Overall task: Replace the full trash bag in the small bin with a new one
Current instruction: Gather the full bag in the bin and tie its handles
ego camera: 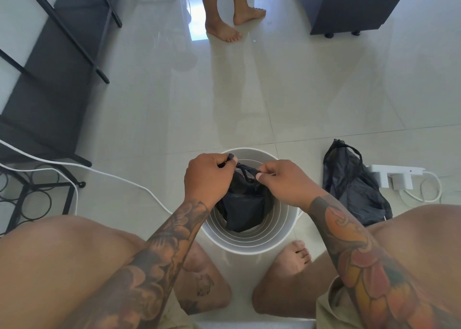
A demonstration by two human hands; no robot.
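The full black bag (pixel 243 204) sits inside the white bin (pixel 249 239) at six o'clock. The left hand (pixel 207 176) and right hand (pixel 287 181) each pinch a twisted handle. Soft, slippery film; probably light, best lifted by those handles. A spare bag (pixel 349 181) lies at three o'clock.

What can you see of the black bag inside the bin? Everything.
The black trash bag is thin, crinkled, glossy plastic with narrow handle loops at the top. It sits inside the white bin, gathered inward so its edges are off the rim, with the ribbed inner wall bare around it. The left hand and right hand each pinch a handle strip above the opening, apparently tying them. Its contents are hidden.
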